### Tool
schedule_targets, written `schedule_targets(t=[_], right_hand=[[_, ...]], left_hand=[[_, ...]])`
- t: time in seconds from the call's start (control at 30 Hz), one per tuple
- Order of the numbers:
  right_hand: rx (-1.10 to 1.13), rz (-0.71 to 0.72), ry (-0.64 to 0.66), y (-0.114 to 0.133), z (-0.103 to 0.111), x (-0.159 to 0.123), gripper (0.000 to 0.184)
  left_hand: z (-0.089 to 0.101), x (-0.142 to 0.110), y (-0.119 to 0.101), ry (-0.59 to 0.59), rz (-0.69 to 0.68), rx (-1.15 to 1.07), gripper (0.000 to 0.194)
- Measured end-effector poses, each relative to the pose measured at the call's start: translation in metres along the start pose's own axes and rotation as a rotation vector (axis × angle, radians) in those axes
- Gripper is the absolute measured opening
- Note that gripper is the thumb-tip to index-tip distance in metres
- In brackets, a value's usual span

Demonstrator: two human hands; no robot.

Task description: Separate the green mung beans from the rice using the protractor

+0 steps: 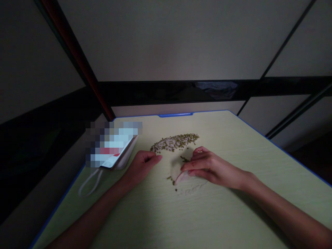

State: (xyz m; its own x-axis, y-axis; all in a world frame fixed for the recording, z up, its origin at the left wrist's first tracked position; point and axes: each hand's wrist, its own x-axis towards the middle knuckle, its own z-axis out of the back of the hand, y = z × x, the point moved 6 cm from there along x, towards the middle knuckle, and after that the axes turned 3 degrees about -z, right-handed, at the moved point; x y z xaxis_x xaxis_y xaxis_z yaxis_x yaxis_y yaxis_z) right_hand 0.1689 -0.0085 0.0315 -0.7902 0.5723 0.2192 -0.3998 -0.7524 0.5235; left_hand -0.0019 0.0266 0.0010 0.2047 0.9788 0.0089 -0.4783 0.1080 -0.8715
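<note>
A long heap of small green beans mixed with white rice-like grains (pixel 173 142) lies on the table. My left hand (pixel 141 166) rests at its near left end, fingers curled in and thumb pressed along them; nothing shows in it. To the right and nearer, my right hand (pixel 204 164) pinches a thin pale piece with a pinkish edge (pixel 180 176) between thumb and fingers, tilted down to the tabletop. I cannot make out its kind. A few green beans (pixel 170 179) lie by its tip, and others (pixel 184 159) sit beside the right fingertips. Pale grains (pixel 190 190) are scattered just below.
A phone (pixel 114 145) with a lit, blurred screen leans on a pale stand at the left, its white strap loop (pixel 89 185) on the table. The light wooden tabletop (pixel 160 221) has a blue rim, with a blue ledge (pixel 176 114) at the far edge. Cabinet panels (pixel 166 45) stand behind.
</note>
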Motion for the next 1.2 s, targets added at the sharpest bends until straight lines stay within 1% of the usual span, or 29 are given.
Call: schedule_targets(t=[0.2,0.37,0.6,0.73,0.9,1.07,1.2], right_hand=[[0.066,0.052,0.061,0.007,0.000,0.001,0.023],[0.087,0.057,0.097,0.010,-0.003,0.000,0.024],[0.059,0.025,0.037,0.014,-0.005,0.002,0.027],[0.030,-0.018,0.065,0.015,-0.008,0.003,0.030],[-0.019,-0.045,0.000,0.012,-0.005,0.002,0.032],[-0.009,-0.076,-0.001,0.010,-0.003,0.001,0.035],[-0.023,-0.115,-0.032,0.006,-0.002,0.000,0.035]], left_hand=[[-0.001,0.000,0.002,0.006,0.001,-0.005,0.036],[-0.001,0.000,0.002,0.005,0.014,0.002,0.036],[-0.001,0.001,0.001,0.011,0.007,0.012,0.035],[0.000,0.000,0.000,0.009,0.012,0.010,0.036],[0.000,0.000,-0.001,0.007,0.012,0.008,0.036],[0.000,0.000,0.000,-0.002,0.017,0.003,0.036],[-0.001,-0.001,0.000,0.006,0.015,-0.004,0.035]])
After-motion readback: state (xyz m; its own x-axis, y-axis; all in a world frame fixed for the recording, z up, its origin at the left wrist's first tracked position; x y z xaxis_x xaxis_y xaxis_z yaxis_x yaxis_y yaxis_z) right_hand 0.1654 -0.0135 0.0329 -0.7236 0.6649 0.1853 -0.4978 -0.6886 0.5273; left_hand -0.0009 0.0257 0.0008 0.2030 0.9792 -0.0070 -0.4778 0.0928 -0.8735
